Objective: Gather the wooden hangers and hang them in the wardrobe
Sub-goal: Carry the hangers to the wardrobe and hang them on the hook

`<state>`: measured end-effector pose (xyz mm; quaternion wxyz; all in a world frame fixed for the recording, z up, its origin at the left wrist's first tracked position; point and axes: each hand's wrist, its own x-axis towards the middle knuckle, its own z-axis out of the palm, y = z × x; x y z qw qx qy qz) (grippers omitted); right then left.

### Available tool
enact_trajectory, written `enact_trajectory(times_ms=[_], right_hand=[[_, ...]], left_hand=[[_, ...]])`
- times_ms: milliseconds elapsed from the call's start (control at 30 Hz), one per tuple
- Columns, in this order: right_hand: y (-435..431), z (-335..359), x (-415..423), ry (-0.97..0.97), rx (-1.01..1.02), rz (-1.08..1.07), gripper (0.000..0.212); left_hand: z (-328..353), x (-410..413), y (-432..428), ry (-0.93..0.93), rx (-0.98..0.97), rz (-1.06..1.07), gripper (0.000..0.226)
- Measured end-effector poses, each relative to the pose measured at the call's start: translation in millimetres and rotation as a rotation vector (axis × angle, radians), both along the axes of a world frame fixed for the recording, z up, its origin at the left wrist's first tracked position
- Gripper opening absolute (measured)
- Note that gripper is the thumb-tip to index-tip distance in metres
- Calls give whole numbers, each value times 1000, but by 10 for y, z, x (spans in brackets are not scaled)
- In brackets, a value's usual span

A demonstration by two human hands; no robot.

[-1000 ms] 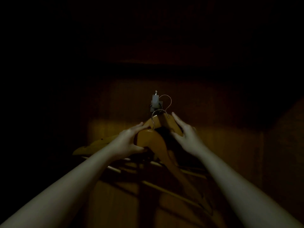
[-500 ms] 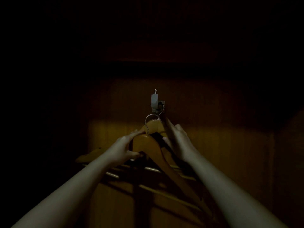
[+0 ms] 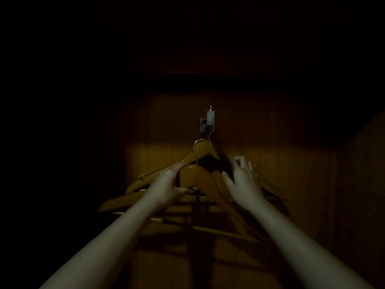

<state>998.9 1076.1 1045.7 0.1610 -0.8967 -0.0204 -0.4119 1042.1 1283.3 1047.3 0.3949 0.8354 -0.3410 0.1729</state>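
I look into a dark wooden wardrobe. A metal hook fitting (image 3: 209, 119) sticks out of the back panel. One wooden hanger (image 3: 203, 150) hangs from it by its wire hook. In front of it my left hand (image 3: 166, 184) grips the top of a nearer wooden hanger (image 3: 198, 176), thumb under and fingers over its shoulder; its wire hook rises free below the fitting. My right hand (image 3: 241, 180) hovers just right of the hangers with fingers spread, holding nothing. More hanger arms (image 3: 125, 200) fan out to the lower left.
The wardrobe's back panel (image 3: 281, 163) is lit in a band behind the hangers. A side wall (image 3: 358, 184) closes in on the right. Everything above and to the left is black. Hanger crossbars (image 3: 218, 230) run below my hands.
My right hand has let go of the far hanger and drawn back to the right, fingers spread. That hanger now hangs from the fitting. My left hand still grips the nearer hanger.
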Motion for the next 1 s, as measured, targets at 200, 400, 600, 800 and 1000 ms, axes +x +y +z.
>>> enact_trajectory(times_ms=[200,400,600,800,1000], right_hand=[[268,-570,-688,187,189,318,44],[363,-1063,-1167,345,19,77,65],[220,-1342,-1616,401,-89,25,57],[12,-1615,-1893,538,84,141,54],[-17,-2057,-2184,582,161,122,62]], left_hand=[[-420,-307,155,-21,82,45,72],[-904,-681,99,17,155,18,79],[-1314,-1280,171,208,161,-183,59],[-1882,-1842,500,430,178,-224,30],[-2191,-2331,309,403,207,-65,29]])
